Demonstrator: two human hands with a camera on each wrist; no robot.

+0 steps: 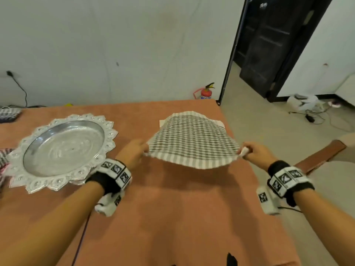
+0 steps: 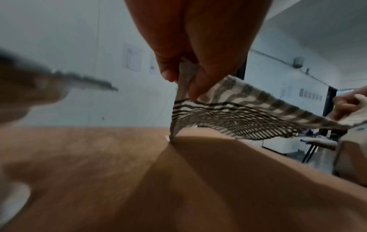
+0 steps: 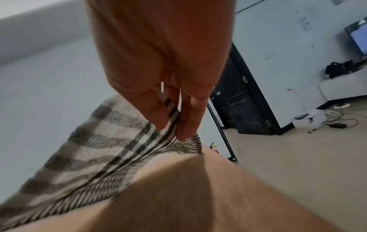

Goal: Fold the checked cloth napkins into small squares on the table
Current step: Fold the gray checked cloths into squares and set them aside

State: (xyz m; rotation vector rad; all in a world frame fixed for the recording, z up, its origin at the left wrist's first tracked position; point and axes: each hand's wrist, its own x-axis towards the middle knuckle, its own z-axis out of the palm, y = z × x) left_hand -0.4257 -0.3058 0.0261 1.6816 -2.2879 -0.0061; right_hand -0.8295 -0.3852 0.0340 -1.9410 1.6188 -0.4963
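Head view had the checked napkin (image 1: 192, 140) at roughly 1 o'clock on the table (image 1: 172, 217), far edge resting on the surface, near edge lifted clear. I had the left hand (image 1: 132, 152) pinching the near-left corner and the right hand (image 1: 256, 152) pinching the near-right one. Left wrist view confirmed it: thumb and fingers (image 2: 200, 81) closed tight on a bunched corner of cloth. Right wrist view showed the same, fingertips (image 3: 186, 130) narrowed onto the hem, nothing else held.

Handling read: thin woven cloth, light, fully limp. It sagged in a belly between my two hands, so no stiffness to rely on. Not slippery, not fragile. Best hold is at the corners, keeping the edge taut between them; a mid-edge grab would let the corners flop and skew the fold.

Silver tray (image 1: 63, 148) sat at 10 o'clock, well apart from the napkin. More checked cloth (image 1: 8, 114) lay at the far-left table edge, too small to tell whether it was folded.
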